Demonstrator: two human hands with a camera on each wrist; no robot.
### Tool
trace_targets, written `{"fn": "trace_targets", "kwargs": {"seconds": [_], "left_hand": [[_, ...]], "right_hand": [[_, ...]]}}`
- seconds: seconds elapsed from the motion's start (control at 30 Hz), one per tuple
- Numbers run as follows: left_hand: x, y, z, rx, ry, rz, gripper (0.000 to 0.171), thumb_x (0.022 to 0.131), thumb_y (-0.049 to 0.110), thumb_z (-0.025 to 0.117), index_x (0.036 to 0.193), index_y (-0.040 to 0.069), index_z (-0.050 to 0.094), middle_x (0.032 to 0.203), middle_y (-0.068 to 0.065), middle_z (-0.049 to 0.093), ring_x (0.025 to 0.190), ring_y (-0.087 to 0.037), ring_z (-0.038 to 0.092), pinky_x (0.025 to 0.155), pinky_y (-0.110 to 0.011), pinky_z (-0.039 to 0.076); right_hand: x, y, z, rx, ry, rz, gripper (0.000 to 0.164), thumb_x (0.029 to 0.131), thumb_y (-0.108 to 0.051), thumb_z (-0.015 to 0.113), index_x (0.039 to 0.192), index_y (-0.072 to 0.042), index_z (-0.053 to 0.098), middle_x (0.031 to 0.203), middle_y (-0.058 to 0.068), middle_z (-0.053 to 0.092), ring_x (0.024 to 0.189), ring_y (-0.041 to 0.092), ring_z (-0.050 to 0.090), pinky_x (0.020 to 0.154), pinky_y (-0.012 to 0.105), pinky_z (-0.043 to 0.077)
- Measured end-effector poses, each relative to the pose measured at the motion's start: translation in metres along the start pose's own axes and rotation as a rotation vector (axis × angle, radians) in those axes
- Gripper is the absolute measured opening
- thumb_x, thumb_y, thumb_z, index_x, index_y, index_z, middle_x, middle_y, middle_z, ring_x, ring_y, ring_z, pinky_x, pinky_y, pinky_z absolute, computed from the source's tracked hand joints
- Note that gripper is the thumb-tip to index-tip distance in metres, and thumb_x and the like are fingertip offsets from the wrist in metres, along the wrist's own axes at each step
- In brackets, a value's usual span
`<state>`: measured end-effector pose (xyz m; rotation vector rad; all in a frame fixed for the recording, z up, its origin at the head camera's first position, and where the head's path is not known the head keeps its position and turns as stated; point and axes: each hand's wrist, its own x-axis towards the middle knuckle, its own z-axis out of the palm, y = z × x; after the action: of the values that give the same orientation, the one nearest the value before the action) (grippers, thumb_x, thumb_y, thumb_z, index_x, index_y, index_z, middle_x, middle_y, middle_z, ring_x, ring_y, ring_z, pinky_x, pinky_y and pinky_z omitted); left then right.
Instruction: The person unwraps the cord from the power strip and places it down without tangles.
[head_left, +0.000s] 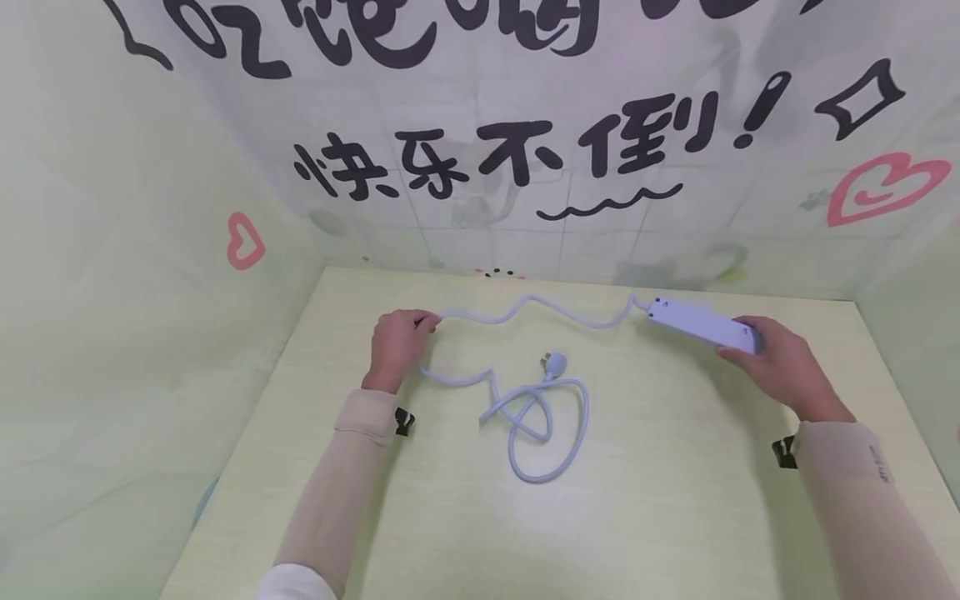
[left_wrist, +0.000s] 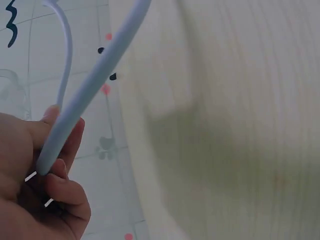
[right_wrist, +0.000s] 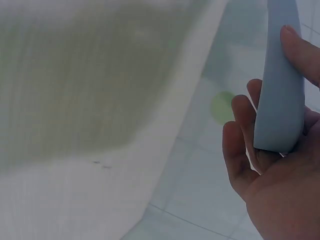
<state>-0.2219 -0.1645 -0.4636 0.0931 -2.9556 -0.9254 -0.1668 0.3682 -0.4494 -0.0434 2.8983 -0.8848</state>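
A white power strip (head_left: 699, 323) is gripped at its right end by my right hand (head_left: 780, 362); the right wrist view shows the thumb on one face of the strip (right_wrist: 281, 100) and the fingers behind it. From its left end a wavy white cord (head_left: 577, 315) runs across to my left hand (head_left: 397, 346), which pinches it. In the left wrist view the cord (left_wrist: 95, 82) passes between thumb and curled fingers. Past the left hand the cord drops to a loose, crossing loop (head_left: 551, 477) on the table, with the plug (head_left: 554, 365) at the loop's top.
The pale wooden table (head_left: 637, 517) meets a printed backdrop (head_left: 480, 242) with black lettering and pink hearts. One black clip-like piece (head_left: 404, 422) is beside the left wrist, another (head_left: 785, 452) beside the right sleeve. Pale sheeting (head_left: 135, 333) hangs along the left side.
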Motion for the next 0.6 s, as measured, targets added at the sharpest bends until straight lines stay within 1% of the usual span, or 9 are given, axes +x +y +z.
{"fn": "trace_targets", "kwargs": {"seconds": [0.07, 0.1, 0.2, 0.27, 0.33, 0.43, 0.5, 0.6], "left_hand": [[0.002, -0.002, 0.008, -0.038, -0.048, -0.055, 0.030, 0.101, 0.037, 0.064, 0.112, 0.014, 0.079, 0.101, -0.005, 0.080, 0.087, -0.021, 0.070, 0.070, -0.030, 0.051], [0.002, -0.002, 0.012, -0.052, -0.064, -0.071, 0.029, 0.100, 0.036, 0.065, 0.111, 0.014, 0.079, 0.101, -0.006, 0.080, 0.087, -0.022, 0.070, 0.071, -0.031, 0.052], [0.002, -0.003, 0.020, -0.082, -0.075, -0.090, 0.026, 0.098, 0.035, 0.068, 0.108, 0.014, 0.080, 0.101, -0.006, 0.079, 0.086, -0.022, 0.069, 0.071, -0.032, 0.053], [0.001, -0.004, 0.024, -0.092, -0.067, -0.084, 0.024, 0.097, 0.034, 0.070, 0.106, 0.014, 0.080, 0.100, -0.006, 0.079, 0.085, -0.021, 0.069, 0.071, -0.032, 0.054], [0.001, -0.004, 0.026, -0.098, -0.074, -0.074, 0.022, 0.097, 0.032, 0.070, 0.104, 0.014, 0.080, 0.099, -0.006, 0.079, 0.085, -0.021, 0.069, 0.073, -0.033, 0.054], [-0.001, -0.006, 0.030, -0.103, -0.122, -0.049, 0.019, 0.098, 0.028, 0.069, 0.106, 0.013, 0.078, 0.101, -0.006, 0.078, 0.089, -0.022, 0.070, 0.078, -0.035, 0.056], [-0.002, -0.006, 0.031, -0.115, -0.157, -0.037, 0.017, 0.098, 0.023, 0.068, 0.108, 0.012, 0.076, 0.104, -0.007, 0.077, 0.092, -0.023, 0.070, 0.081, -0.036, 0.057], [-0.003, -0.007, 0.034, -0.126, -0.180, -0.015, 0.018, 0.098, 0.018, 0.066, 0.112, 0.010, 0.074, 0.106, -0.008, 0.075, 0.096, -0.025, 0.070, 0.084, -0.038, 0.058]], "right_hand": [[0.002, 0.007, 0.010, 0.000, -0.009, 0.005, 0.071, 0.099, -0.043, 0.064, 0.144, 0.008, 0.044, 0.136, 0.036, 0.052, 0.114, 0.048, 0.053, 0.090, 0.063, 0.043], [0.002, 0.010, 0.015, 0.004, -0.015, 0.010, 0.072, 0.100, -0.044, 0.063, 0.144, 0.009, 0.043, 0.137, 0.037, 0.051, 0.115, 0.049, 0.053, 0.091, 0.064, 0.043], [0.005, 0.015, 0.027, 0.010, -0.017, 0.008, 0.071, 0.101, -0.042, 0.062, 0.143, 0.013, 0.043, 0.137, 0.041, 0.049, 0.118, 0.053, 0.052, 0.095, 0.067, 0.042], [0.007, 0.017, 0.034, 0.007, 0.004, -0.005, 0.068, 0.101, -0.038, 0.063, 0.141, 0.014, 0.044, 0.136, 0.043, 0.050, 0.118, 0.055, 0.053, 0.096, 0.068, 0.042], [0.008, 0.018, 0.040, 0.001, 0.032, -0.026, 0.063, 0.100, -0.032, 0.065, 0.138, 0.015, 0.047, 0.132, 0.044, 0.053, 0.116, 0.056, 0.054, 0.096, 0.068, 0.043], [0.009, 0.018, 0.047, -0.019, 0.065, -0.024, 0.058, 0.098, -0.026, 0.069, 0.136, 0.013, 0.051, 0.129, 0.042, 0.057, 0.115, 0.055, 0.056, 0.095, 0.068, 0.044], [0.010, 0.017, 0.051, -0.035, 0.066, -0.012, 0.057, 0.097, -0.026, 0.069, 0.137, 0.011, 0.051, 0.129, 0.040, 0.057, 0.116, 0.055, 0.056, 0.095, 0.068, 0.044], [0.012, 0.014, 0.056, -0.063, 0.065, 0.002, 0.058, 0.097, -0.026, 0.069, 0.139, 0.009, 0.050, 0.130, 0.038, 0.056, 0.116, 0.054, 0.054, 0.094, 0.068, 0.044]]}}
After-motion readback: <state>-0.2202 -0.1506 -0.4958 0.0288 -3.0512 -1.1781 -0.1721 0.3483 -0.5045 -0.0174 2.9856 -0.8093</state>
